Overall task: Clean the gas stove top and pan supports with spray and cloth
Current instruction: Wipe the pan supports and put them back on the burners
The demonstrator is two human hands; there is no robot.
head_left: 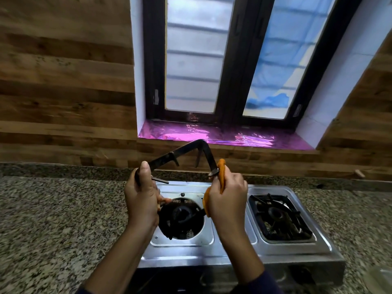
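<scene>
Pan support [186,150] was off the left burner [180,217] and held up in the air above the stove top [231,249], in front of the wall below the window sill [224,137]. Left hand [141,200] was clamped on the frame's left bar, thumb up along it. Right hand [228,198] was closed on the orange cloth [221,177], cloth pinched around the frame's right bar near a prong. Risks, as I judged them: the frame was carried mainly by the left hand, so a hard rub from the cloth side could twist it out of that hold and drop it onto the bare burner or dent the steel top; if the bars were wet with spray, slip was more likely. Prongs pointed inward and toward the hands, so the cloth could snag on one. Orientation: frame stood tilted, nearly on edge, one corner uppermost at the top, lower part hidden behind the hands. The two visible bars ran down from that corner, the longer visible one slanting down-left to the left hand. Second support [277,217] sat in place on the right burner, not yet lifted. No spray bottle in view.
</scene>
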